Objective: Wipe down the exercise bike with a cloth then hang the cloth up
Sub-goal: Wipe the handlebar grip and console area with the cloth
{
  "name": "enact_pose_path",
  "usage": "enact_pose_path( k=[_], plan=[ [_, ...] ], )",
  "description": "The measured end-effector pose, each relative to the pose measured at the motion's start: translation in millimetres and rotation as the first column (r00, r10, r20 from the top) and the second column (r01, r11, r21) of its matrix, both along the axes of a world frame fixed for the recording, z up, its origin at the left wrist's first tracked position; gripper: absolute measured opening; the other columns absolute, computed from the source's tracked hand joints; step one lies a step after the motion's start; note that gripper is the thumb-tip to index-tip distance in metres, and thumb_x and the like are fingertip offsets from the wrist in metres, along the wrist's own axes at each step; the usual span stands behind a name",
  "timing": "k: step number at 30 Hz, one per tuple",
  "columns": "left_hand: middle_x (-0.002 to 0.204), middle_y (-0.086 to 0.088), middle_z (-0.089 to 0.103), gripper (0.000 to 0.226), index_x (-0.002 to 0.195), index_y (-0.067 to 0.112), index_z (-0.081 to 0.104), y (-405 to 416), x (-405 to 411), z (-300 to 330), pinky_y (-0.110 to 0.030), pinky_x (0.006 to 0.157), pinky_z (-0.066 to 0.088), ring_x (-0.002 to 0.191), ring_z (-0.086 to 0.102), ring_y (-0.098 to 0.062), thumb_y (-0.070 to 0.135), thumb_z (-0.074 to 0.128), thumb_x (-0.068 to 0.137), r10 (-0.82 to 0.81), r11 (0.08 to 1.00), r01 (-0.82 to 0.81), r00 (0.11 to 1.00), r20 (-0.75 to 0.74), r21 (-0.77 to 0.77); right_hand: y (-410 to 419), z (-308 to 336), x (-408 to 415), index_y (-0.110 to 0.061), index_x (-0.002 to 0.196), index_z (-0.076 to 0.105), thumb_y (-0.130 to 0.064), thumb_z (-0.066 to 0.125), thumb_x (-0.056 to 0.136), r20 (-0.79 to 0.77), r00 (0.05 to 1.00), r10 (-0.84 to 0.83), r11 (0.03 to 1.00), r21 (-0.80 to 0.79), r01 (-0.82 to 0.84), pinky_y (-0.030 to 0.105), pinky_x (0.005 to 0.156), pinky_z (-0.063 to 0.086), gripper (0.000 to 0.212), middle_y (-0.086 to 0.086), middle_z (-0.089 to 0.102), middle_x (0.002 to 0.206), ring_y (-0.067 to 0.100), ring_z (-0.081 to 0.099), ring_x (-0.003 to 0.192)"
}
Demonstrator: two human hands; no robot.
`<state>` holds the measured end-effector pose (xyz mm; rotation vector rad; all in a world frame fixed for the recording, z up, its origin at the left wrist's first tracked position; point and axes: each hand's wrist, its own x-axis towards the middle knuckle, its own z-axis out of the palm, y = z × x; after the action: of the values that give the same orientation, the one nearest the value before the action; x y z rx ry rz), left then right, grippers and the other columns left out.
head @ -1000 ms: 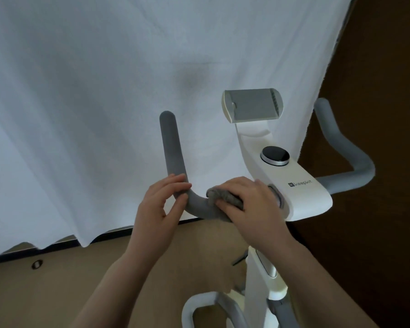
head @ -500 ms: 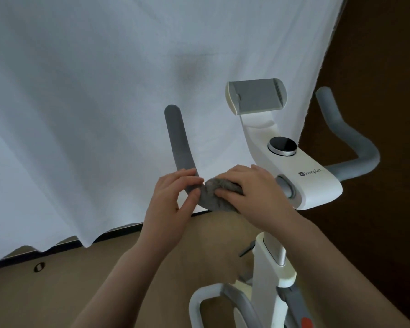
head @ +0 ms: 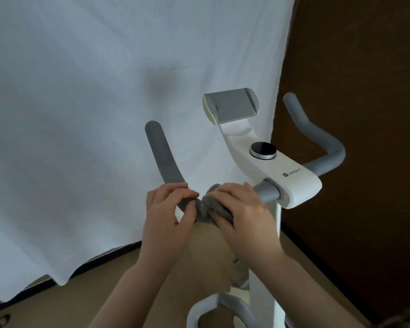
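I am in the wiping step, working on the left handlebar (head: 166,162) of the exercise bike (head: 291,183), at the bend just left of the white console (head: 301,185). My right hand (head: 242,209) lies over the grey cloth (head: 205,209), fingers curled down around it and pressing it onto the foam grip, so the cloth is bunched around the bar between my two hands. My left hand (head: 168,209) holds the bar right beside the cloth, farther from the console, with thumb and fingers closing round the bend and touching the cloth's edge. The bar's bare stub nearest the console shows uncovered by the cloth, while the long upright part of the grip rising away from the console looks untouched, so I judge the wipe of this bar only partly done. The next move calls for my left hand to give way or shift up the grip so that the cloth can slide along the bend and up toward the tip, keeping it wrapped tight. The right handlebar (head: 317,140), the black dial (head: 263,150) and the phone holder (head: 232,105) above the console remain, by my guess, and hanging the cloth comes last; I see no hook for that.
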<state>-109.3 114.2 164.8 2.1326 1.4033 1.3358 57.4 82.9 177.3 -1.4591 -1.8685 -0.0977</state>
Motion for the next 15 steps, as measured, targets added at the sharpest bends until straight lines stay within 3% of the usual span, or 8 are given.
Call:
enact_pose_path(
  k=[2, 5, 8, 10, 13, 15],
  plan=[
    [0.108, 0.012, 0.058, 0.019, 0.096, 0.025, 0.07, 1, 0, -1, 0.004, 0.086, 0.024, 0.102, 0.036, 0.002, 0.009, 0.065, 0.088, -0.018, 1.0, 0.018, 1.0, 0.006, 0.003, 5, 5, 14, -0.019, 0.103, 0.072, -0.02, 0.066, 0.081, 0.019, 0.999, -0.042, 0.999, -0.003, 0.042, 0.05, 0.107, 0.039, 0.023, -0.003, 0.069, 0.1, 0.014, 0.063, 0.089],
    [0.109, 0.014, 0.057, 0.015, 0.097, 0.026, 0.07, 3, -3, -1, 0.003, 0.086, 0.026, 0.11, 0.036, 0.006, 0.015, 0.063, 0.089, -0.048, 0.999, 0.048, 0.999, 0.017, 0.01, 5, 7, 18, -0.016, 0.1, 0.073, -0.02, 0.064, 0.082, -0.079, 0.986, -0.148, 0.989, 0.007, 0.149, 0.052, 0.098, 0.046, 0.021, -0.001, 0.07, 0.097, 0.015, 0.062, 0.087],
    [0.109, 0.016, 0.056, 0.014, 0.097, 0.029, 0.069, 3, -3, -1, 0.003, 0.087, 0.025, 0.105, 0.036, 0.003, 0.025, 0.058, 0.088, -0.055, 0.998, 0.055, 0.998, 0.017, 0.017, 1, 3, 3, -0.017, 0.096, 0.073, -0.015, 0.071, 0.078, 0.021, 0.997, -0.069, 0.997, 0.018, 0.069, 0.046, 0.104, 0.041, 0.018, -0.003, 0.07, 0.096, 0.014, 0.063, 0.091],
    [0.109, 0.018, 0.055, 0.015, 0.097, 0.03, 0.068, 4, -4, -1, 0.003, 0.087, 0.026, 0.107, 0.035, 0.005, 0.027, 0.056, 0.089, -0.069, 0.998, 0.069, 0.998, 0.008, 0.016, 8, 10, 15, -0.021, 0.094, 0.073, -0.024, 0.064, 0.083, 0.035, 0.996, -0.082, 0.997, 0.003, 0.081, 0.046, 0.105, 0.04, 0.016, -0.004, 0.07, 0.094, 0.014, 0.063, 0.087],
    [0.11, 0.015, 0.057, 0.014, 0.098, 0.026, 0.07, 4, -5, -2, 0.003, 0.086, 0.026, 0.106, 0.035, 0.005, 0.017, 0.063, 0.09, -0.072, 0.997, 0.072, 0.997, 0.015, 0.009, 8, 10, 17, -0.022, 0.089, 0.073, -0.024, 0.058, 0.081, -0.09, 0.983, -0.157, 0.986, 0.045, 0.162, 0.03, 0.087, 0.045, 0.017, -0.003, 0.068, 0.088, 0.011, 0.059, 0.082],
    [0.11, 0.013, 0.057, 0.015, 0.098, 0.025, 0.07, 3, -4, -4, 0.003, 0.086, 0.027, 0.105, 0.036, -0.001, 0.014, 0.065, 0.089, -0.058, 0.998, 0.058, 0.998, 0.019, 0.016, 2, 7, -5, -0.023, 0.092, 0.073, -0.018, 0.065, 0.076, -0.04, 0.993, -0.109, 0.993, 0.037, 0.111, 0.029, 0.084, 0.045, 0.018, -0.006, 0.069, 0.093, 0.012, 0.059, 0.09]
  ],
)
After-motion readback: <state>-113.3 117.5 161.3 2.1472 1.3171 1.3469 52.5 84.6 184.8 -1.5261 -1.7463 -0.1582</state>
